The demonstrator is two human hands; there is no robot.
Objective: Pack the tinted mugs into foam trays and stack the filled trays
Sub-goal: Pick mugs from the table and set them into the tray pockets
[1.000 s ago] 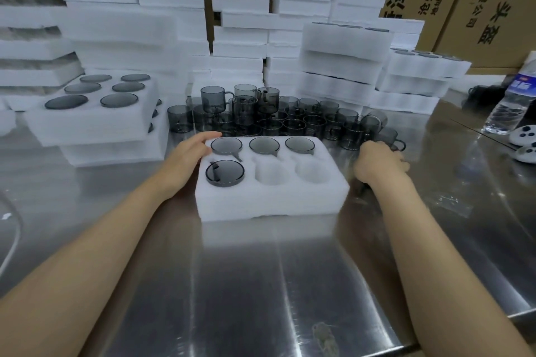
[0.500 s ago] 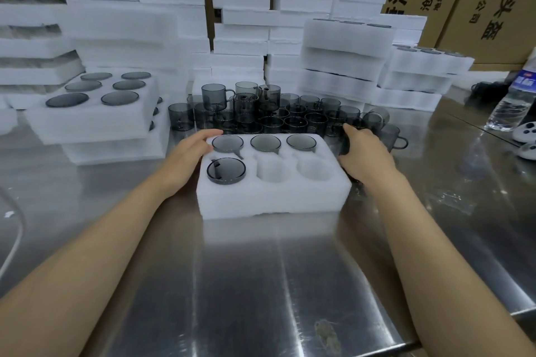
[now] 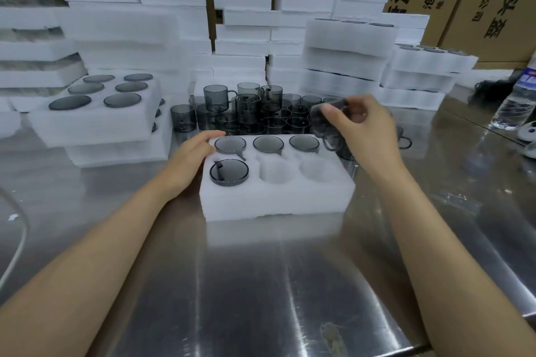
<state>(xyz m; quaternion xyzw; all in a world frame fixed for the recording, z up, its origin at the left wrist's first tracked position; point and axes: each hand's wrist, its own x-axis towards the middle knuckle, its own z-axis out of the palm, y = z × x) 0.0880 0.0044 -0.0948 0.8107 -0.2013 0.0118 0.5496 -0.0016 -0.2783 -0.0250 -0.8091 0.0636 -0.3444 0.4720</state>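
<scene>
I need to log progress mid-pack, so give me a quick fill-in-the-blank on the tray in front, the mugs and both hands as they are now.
1. The foam tray in front of the person holds ___ mugs.
2. Empty pockets in its near row number ___.
3. The right hand grips a mug off the table, while the left hand rests on the ___.

Missing words: four; two; tray.
</scene>
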